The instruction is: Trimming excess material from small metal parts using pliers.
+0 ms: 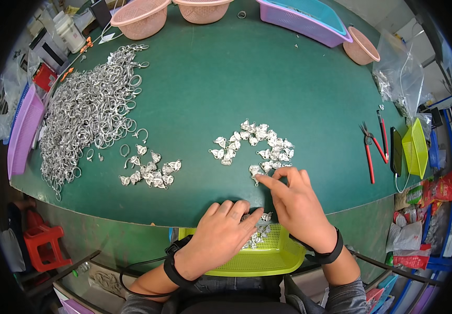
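Observation:
Several small silver charms (274, 141), each with a loop, lie in a curved cluster at the middle of the green table. My right hand (300, 203) rests beside them, fingers apart, its index fingertip touching one silver charm (255, 169) at the near end. At the table's front edge, my left hand (223, 230) has its fingers curled, and its fingertips are partly hidden. By its thumb lies another charm (266, 216). Just below, a lime-green basket (257, 266) holds more silver charms (258, 238). A second group of charms (152, 174) sits to the left.
A large heap of silver rings (87, 104) covers the table's left side. Red-handled pliers (368, 149), a red pen-like tool (383, 135) and a phone (395, 152) lie right. Pink baskets (141, 21) and a purple tray (304, 25) line the far edge.

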Tool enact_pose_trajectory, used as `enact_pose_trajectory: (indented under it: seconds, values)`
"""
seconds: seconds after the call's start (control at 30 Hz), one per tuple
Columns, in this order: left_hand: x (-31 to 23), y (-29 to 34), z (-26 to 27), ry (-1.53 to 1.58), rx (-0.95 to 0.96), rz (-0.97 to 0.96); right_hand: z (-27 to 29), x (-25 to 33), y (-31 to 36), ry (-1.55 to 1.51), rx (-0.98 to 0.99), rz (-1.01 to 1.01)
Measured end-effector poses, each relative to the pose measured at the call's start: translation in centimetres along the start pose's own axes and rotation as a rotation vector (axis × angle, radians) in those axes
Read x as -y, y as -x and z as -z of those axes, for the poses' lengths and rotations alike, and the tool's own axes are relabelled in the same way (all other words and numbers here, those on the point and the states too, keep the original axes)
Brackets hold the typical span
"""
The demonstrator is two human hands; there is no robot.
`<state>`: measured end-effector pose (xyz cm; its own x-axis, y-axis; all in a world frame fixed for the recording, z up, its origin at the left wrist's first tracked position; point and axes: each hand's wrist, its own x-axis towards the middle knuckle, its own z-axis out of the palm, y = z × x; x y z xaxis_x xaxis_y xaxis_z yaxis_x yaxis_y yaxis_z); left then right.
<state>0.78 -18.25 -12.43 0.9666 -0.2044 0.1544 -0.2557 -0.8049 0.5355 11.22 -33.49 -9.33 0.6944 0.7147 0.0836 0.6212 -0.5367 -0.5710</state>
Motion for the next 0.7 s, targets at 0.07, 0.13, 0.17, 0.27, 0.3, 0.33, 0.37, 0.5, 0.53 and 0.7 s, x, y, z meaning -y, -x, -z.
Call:
enact_pose_trajectory:
  seconds: [0.07,0.13,0.17,0.27,0.3,0.33,0.37,0.5,0.53,0.7]
  values:
    - [0.2,0.1,0.0,-0.002,0.018,0.000,0.1,0.0,0.0,0.081,0.024,0.018]
    - [0.0,0.2,-0.1,0.007,0.004,0.005,0.9,0.0,0.7,0.066,0.091,0.010]
    - [0.0,0.2,-0.1,0.018,-0.007,0.004,0.9,-0.1,0.7,0.065,0.095,0.016]
    - [0.1,0.0,0.3,0.015,0.011,-0.043,0.5,0.0,0.7,-0.007,-0.044,-0.058]
    - [0.2,0.1,0.3,0.016,0.013,-0.046,0.2,0.1,0.3,-0.006,-0.045,-0.061]
    - [0.3,0.2,0.3,0.022,0.030,-0.080,-0.2,0.0,0.1,-0.018,-0.026,-0.030]
    - [0.4,0.3,0.3,0.028,0.046,-0.113,-0.5,-0.1,0.0,-0.030,-0.006,0.001]
    - [0.7,0.5,-0.1,0.078,0.010,-0.127,-0.7,-0.6,0.4,-0.197,0.040,-0.086]
    - [0.8,0.5,-0.1,0.104,0.012,-0.129,-0.8,-0.9,0.5,-0.198,0.042,-0.083]
    - [0.2,0.0,-0.1,0.089,-0.010,-0.117,-0.1,-1.5,1.7,-0.017,-0.042,0.071]
